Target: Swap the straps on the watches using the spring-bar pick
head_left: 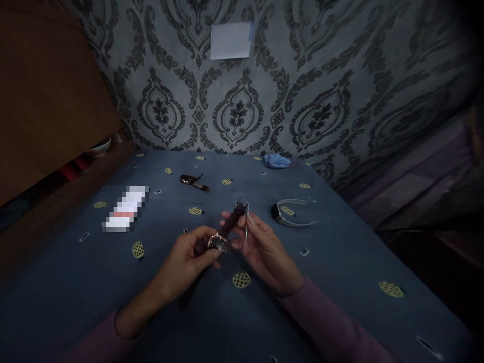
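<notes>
My left hand (191, 257) is closed on a wristwatch (218, 243) with a round face and a dark brown strap, its thumb near the case. The strap (232, 222) points up and away, toward the fingers of my right hand (268, 249). Between thumb and fingers, my right hand holds a thin metal tool (246, 229), upright beside the strap's far end. Some small metal part shows at that strap end, too small to make out. Both hands are just above the blue patterned cloth (212, 312).
Another brown-strapped watch (194, 182) lies behind my hands. To the right is a smartwatch (278, 213) with a pale band. A crumpled blue cloth (277, 161) rests near the wall. At left lies a blurred white item (126, 208), beside a wooden cabinet (53, 101).
</notes>
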`<state>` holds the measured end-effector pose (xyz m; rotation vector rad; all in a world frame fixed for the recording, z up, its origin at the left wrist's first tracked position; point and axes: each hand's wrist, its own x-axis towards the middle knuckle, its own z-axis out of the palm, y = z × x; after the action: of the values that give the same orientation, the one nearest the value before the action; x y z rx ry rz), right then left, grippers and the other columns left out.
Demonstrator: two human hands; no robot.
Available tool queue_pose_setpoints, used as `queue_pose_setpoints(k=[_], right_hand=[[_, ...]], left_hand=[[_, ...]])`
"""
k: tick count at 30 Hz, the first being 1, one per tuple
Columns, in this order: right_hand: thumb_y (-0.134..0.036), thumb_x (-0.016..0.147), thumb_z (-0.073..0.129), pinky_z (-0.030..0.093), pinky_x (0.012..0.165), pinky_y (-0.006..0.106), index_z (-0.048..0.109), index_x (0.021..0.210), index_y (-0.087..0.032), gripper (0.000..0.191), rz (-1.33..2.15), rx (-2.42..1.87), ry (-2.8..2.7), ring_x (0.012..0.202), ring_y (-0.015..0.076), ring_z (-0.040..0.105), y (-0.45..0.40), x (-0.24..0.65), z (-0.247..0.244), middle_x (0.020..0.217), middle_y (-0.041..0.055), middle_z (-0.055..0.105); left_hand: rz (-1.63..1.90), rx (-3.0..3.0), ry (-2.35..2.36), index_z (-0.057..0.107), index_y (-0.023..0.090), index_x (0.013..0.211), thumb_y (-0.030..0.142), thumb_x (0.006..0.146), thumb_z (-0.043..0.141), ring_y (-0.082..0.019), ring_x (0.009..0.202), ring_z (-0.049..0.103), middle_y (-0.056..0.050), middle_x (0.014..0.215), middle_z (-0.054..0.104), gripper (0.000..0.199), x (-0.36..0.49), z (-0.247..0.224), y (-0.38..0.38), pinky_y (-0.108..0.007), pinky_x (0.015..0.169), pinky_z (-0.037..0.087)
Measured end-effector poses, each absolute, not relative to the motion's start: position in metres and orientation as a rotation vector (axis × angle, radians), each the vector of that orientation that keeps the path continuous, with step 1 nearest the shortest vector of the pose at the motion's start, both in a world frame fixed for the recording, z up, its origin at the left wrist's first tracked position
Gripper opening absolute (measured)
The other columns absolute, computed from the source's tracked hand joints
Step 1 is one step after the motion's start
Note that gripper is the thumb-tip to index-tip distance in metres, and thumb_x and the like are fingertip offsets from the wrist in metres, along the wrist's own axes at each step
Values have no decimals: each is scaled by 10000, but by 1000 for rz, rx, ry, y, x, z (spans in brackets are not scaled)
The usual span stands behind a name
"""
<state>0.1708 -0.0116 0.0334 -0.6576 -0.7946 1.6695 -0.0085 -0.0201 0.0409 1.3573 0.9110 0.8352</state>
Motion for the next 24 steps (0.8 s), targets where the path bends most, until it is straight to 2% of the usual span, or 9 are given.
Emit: queue_pose_setpoints(k=[2, 5, 7, 9, 12, 15, 17, 19, 24], right_hand=[[-374, 805, 802, 523, 649, 204, 680, 759, -186, 229, 1678, -635, -768, 885, 150, 671, -12, 172, 36, 1016, 45, 724], [-331, 785, 825, 547, 733, 225, 689, 753, -177, 208, 1699, -569, -706, 862, 138, 674, -13, 170, 37, 917, 27, 722], [-301, 789, 823, 539, 715, 212, 681, 746, -173, 195, 1723, -521, -654, 813, 119, 660, -13, 170, 37, 847, 10, 699], [-270, 804, 806, 514, 641, 186, 659, 729, -172, 191, 1752, -476, -607, 738, 98, 625, -14, 171, 39, 776, -10, 654], [-227, 820, 774, 476, 565, 156, 616, 712, -172, 199, 1804, -417, -533, 647, 74, 558, -14, 174, 43, 704, -34, 581], [-220, 847, 731, 464, 546, 147, 575, 690, -176, 225, 1845, -390, -502, 607, 69, 514, -13, 176, 45, 676, -42, 534], [-228, 847, 719, 465, 545, 155, 561, 673, -180, 241, 1850, -379, -507, 611, 78, 508, -13, 177, 43, 675, -39, 520], [-238, 843, 715, 466, 539, 164, 564, 671, -186, 235, 1844, -384, -513, 627, 90, 512, -13, 177, 40, 686, -30, 520], [-283, 903, 622, 485, 571, 208, 540, 670, -208, 259, 1797, -490, -547, 656, 119, 523, -13, 175, 36, 714, -12, 525]], left_hand=[[840, 1389, 969, 597, 167, 894, 280, 802, 635, -136, 714, 575, 1, 796, 589, 150, -6, 36, -21, -290, 688, 517], [869, 1479, 1106, 507, 194, 775, 234, 772, 624, -113, 651, 496, 42, 709, 520, 123, -3, 32, -21, -253, 623, 430], [894, 1485, 1093, 426, 207, 722, 203, 750, 627, -96, 630, 459, 64, 677, 467, 203, -1, 31, -21, -232, 594, 375], [862, 1379, 962, 376, 216, 737, 200, 738, 644, -93, 648, 501, 68, 693, 489, 268, 0, 33, -21, -222, 599, 380], [734, 1096, 734, 406, 226, 885, 291, 732, 713, -94, 594, 566, 58, 756, 569, 349, 1, 37, -21, -198, 506, 381], [620, 928, 640, 469, 209, 1031, 438, 753, 745, -51, 437, 476, 67, 707, 550, 454, 1, 39, -22, -155, 363, 208], [612, 909, 651, 518, 182, 969, 481, 776, 739, -22, 387, 402, 80, 633, 508, 419, 3, 40, -23, -152, 344, 135], [633, 908, 688, 527, 174, 870, 479, 787, 741, -10, 376, 376, 86, 593, 482, 381, 4, 41, -25, -149, 339, 129], [663, 930, 731, 513, 188, 887, 446, 800, 745, -47, 486, 533, 20, 721, 624, 358, 5, 42, -28, -127, 342, 148]])
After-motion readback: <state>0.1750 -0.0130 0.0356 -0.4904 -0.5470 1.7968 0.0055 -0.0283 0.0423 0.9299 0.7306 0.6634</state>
